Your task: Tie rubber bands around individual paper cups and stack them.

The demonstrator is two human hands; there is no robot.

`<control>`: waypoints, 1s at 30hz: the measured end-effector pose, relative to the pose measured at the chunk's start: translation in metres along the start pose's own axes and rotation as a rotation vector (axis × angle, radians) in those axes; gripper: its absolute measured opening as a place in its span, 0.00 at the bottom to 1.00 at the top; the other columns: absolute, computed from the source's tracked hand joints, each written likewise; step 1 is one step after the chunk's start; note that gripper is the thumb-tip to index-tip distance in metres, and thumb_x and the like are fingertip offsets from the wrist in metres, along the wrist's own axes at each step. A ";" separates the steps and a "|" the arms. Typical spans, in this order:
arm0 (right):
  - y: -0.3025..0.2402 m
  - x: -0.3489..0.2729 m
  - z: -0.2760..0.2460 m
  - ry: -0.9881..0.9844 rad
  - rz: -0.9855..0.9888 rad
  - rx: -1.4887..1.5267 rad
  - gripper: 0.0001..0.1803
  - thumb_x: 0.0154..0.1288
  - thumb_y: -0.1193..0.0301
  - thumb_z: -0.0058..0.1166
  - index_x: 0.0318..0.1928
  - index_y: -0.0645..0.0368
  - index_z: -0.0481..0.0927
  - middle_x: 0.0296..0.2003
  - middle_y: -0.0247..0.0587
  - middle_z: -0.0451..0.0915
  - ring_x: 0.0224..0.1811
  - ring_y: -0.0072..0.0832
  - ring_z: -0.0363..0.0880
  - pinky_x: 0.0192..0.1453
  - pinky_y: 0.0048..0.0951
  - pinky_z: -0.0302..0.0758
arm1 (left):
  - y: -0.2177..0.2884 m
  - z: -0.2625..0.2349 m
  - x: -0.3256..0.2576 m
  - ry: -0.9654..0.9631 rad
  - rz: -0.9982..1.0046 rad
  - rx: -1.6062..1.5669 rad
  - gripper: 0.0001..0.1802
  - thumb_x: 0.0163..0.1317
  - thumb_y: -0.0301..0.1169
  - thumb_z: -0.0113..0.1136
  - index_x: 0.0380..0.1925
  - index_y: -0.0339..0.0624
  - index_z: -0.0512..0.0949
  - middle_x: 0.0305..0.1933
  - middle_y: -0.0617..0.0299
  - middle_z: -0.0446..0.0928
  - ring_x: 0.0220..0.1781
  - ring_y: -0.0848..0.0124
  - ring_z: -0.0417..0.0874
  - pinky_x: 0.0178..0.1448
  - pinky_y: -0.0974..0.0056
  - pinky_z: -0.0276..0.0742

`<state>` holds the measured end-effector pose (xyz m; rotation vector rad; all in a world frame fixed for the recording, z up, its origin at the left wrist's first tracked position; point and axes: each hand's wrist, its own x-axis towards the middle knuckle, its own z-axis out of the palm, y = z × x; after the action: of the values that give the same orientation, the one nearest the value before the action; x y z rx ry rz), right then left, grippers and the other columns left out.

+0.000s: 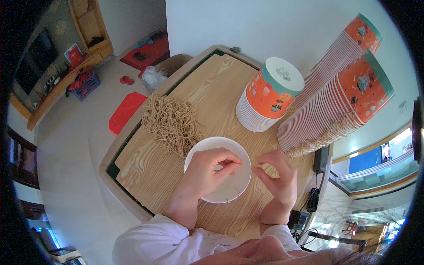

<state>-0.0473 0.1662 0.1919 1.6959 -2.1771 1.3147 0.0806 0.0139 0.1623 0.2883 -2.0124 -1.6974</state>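
A white paper bucket [201, 152] stands mouth up near the table's front, and a thin strand of twine [232, 187] curves inside it to its near rim. Over the bucket's mouth is my left hand [213, 170], thumb and forefinger pinched together. My right hand [280, 176] is just past the bucket's right rim, its thumb and forefinger also closed to a pinch. The two sets of fingertips face each other with a small gap. Whatever they pinch is too fine to make out. A tangled heap of tan twine [170, 123] lies left of the bucket.
Nested paper buckets [267, 97], orange and green, stand upside down at the back. Two taller stacks [333, 104] lean along the right side, with twine pieces [333, 132] hanging on one. Black adapters and cables [312, 201] lie at the right edge. A red stool [126, 112] stands left.
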 end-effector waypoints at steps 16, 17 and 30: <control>0.006 0.006 0.012 -0.073 -0.103 -0.047 0.07 0.53 0.76 0.63 0.34 0.60 0.80 0.30 0.41 0.79 0.31 0.37 0.79 0.33 0.34 0.76 | 0.002 0.000 0.004 0.001 0.137 0.160 0.05 0.54 0.23 0.64 0.32 0.37 0.81 0.32 0.56 0.82 0.32 0.66 0.84 0.36 0.66 0.80; 0.008 0.007 0.014 -0.093 -0.128 -0.051 0.07 0.53 0.76 0.63 0.33 0.61 0.79 0.29 0.41 0.78 0.31 0.38 0.78 0.33 0.35 0.75 | -0.001 -0.001 0.006 0.003 0.149 0.163 0.05 0.53 0.23 0.64 0.32 0.38 0.81 0.31 0.56 0.81 0.32 0.65 0.84 0.36 0.65 0.80; 0.057 0.014 0.049 -0.323 0.378 -0.084 0.13 0.58 0.74 0.57 0.44 0.63 0.78 0.25 0.46 0.76 0.26 0.37 0.75 0.32 0.34 0.72 | -0.019 -0.017 0.006 0.191 0.210 0.642 0.06 0.49 0.25 0.66 0.26 0.42 0.78 0.40 0.60 0.75 0.48 0.58 0.75 0.52 0.57 0.72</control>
<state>-0.0792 0.1243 0.1362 1.6149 -2.8053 1.0489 0.0809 -0.0076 0.1472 0.4138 -2.2904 -0.8296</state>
